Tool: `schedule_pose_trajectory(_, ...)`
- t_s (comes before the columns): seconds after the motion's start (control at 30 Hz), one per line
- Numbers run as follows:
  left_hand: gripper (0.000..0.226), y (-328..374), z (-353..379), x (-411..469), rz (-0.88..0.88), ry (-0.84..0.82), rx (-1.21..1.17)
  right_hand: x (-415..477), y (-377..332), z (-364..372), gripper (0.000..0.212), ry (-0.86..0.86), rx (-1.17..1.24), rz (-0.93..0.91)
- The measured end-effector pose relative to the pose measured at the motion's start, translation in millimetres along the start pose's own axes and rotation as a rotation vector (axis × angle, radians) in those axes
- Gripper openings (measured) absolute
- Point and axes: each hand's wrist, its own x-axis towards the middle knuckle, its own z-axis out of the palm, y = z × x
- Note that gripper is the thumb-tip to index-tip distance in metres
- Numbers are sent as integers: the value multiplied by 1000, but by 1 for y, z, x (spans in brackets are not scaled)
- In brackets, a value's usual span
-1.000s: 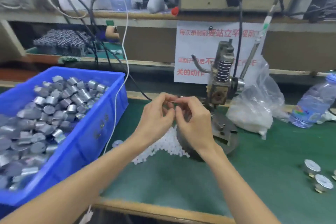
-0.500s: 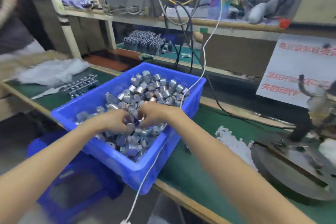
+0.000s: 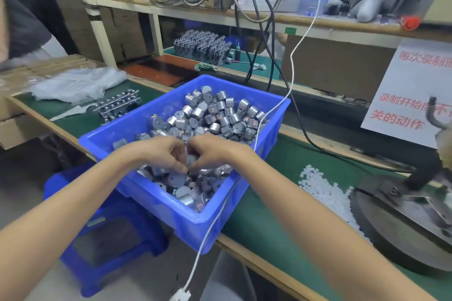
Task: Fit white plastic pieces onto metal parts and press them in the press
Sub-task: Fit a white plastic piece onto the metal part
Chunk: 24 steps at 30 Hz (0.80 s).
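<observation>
Blue plastic is walling the bin point(image 3: 156, 205) we are working in; it is sitting on the green surface point(image 3: 264, 215), heaped with small cylindrical metal parts point(image 3: 220, 112). Our left hand point(image 3: 159, 154) and right hand point(image 3: 215, 151) are both dipping into the near middle of the heap, fingers curled and fingertips meeting round metal parts there. How many each is holding we cannot tell.

We are judging these parts to be stiff, smooth-sided and slippery, light singly, with thin pins on some ends that could bend. So we are favouring a pinch across the round body.

The white plastic pieces point(image 3: 325, 190) are lying in a loose pile on the surface right of the bin, beside the press point(image 3: 403, 215). They are looking tiny, light and likely to scatter, so they are calling for a fingertip pinch.
</observation>
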Motion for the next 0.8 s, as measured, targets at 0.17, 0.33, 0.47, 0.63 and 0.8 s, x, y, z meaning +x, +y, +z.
schedule_pose_trajectory(0.17,27,47,-7,-7,116,287,-345,-53,19,-29,27,354,255,-3)
schedule_pose_trajectory(0.33,16,129,12,-8,274,296,-665,-129,54,-33,30,645,527,63)
schedule_pose_trajectory(0.47,14,185,54,4,288,303,-759,-185,75,-17,33,804,568,122)
schedule_pose_trajectory(0.63,12,213,119,25,290,193,-711,-240,101,24,28,843,477,290)
schedule_pose_trajectory(0.8,10,199,185,50,328,172,-395,-267,122,87,30,796,625,562)
